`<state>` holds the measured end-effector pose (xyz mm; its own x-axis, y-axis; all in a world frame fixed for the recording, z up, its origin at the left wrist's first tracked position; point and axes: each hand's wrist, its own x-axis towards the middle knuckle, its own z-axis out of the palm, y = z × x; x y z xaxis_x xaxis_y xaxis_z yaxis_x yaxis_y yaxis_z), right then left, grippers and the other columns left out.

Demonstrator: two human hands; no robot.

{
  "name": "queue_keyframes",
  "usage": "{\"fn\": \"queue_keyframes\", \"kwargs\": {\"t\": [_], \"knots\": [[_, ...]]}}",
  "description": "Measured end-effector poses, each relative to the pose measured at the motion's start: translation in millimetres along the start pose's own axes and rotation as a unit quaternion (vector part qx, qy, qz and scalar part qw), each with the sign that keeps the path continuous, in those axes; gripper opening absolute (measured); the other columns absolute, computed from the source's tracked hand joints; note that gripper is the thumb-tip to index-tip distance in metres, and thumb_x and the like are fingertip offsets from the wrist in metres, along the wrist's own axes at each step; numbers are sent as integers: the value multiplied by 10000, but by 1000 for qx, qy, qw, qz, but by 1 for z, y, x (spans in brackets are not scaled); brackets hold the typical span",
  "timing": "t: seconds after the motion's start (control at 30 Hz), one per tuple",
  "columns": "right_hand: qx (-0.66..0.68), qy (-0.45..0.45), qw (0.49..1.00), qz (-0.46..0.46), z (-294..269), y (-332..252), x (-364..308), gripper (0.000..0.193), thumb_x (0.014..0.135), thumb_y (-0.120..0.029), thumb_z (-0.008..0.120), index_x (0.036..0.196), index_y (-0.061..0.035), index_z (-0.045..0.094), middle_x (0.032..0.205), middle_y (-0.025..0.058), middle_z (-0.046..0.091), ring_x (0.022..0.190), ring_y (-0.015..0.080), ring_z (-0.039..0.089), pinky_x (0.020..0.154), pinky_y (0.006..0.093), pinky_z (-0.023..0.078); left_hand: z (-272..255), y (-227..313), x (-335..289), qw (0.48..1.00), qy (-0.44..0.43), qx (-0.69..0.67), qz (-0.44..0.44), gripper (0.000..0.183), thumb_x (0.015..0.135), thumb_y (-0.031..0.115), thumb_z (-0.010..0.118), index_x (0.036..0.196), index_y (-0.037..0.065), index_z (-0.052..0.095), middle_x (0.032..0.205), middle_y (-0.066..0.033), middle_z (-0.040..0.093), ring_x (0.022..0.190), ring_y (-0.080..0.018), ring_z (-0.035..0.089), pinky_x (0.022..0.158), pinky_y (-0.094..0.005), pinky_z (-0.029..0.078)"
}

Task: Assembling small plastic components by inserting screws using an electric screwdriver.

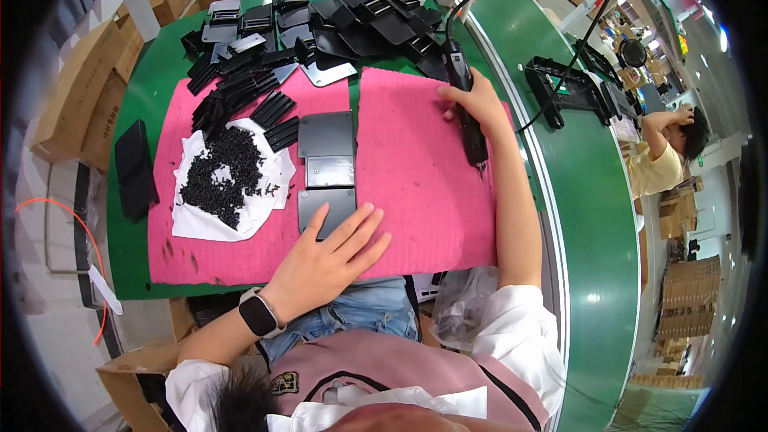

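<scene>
My left hand [330, 250], with a watch on its wrist, lies with fingers spread on the near end of a dark grey hinged plastic bracket [325, 136]. A silver metal plate [330, 172] shows in the bracket's middle. The bracket rests on a pink mat [424, 184]. At the mat's right side my right hand [478, 104] is wrapped round a black corded electric screwdriver [462, 72], its tip pointing toward me, apart from the bracket. Left of the bracket, many small black screws [228, 172] are heaped on a white cloth [200, 220].
Black plastic brackets [376, 24] pile up at the table's far side, beside black ribbed strips [232, 96]. Another black part [136, 168] lies at the left edge. A metal rail [520, 112] runs along the right, with black housings [564, 84] beyond. Other people sit far ahead and right.
</scene>
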<state>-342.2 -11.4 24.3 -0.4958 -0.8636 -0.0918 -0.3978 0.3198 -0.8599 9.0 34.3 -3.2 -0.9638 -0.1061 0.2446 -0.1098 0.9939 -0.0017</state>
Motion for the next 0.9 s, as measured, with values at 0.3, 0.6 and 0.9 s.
{"fn": "queue_keyframes", "kwargs": {"t": [0.3, 0.6, 0.9], "knots": [[48, -58, 997, -17, -13, 2, 52, 392, 758, -193, 723, 949, -5, 437, 698, 83, 577, 468, 157, 579, 439, 314, 509, 9, 14, 28, 991, 13, -76, -113, 586, 808, 358, 597, 1289, 47, 474, 1346, -116, 456, 1320, -217, 362, 986, -545, 323], [-153, 6, 985, -76, -10, -4, 55, 522, 768, -246, 715, 1154, 7, 470, 751, 111, 603, 664, 232, 627, 611, 344, 524, 9, 14, 42, 982, 39, -105, -151, 653, 784, 428, 621, 1263, 7, 481, 1339, -117, 457, 1334, -218, 333, 998, -566, 303], [-430, -147, 622, -638, 97, -86, -55, 382, 784, -159, 542, 1165, -162, 543, 1303, 40, 503, 1276, 254, 428, 1023, 436, 362, 6, 5, 11, 949, 212, -220, -75, 321, 752, 224, 707, 973, 4, 630, 1099, -132, 608, 1100, -293, 571, 901, -523, 418]]}}
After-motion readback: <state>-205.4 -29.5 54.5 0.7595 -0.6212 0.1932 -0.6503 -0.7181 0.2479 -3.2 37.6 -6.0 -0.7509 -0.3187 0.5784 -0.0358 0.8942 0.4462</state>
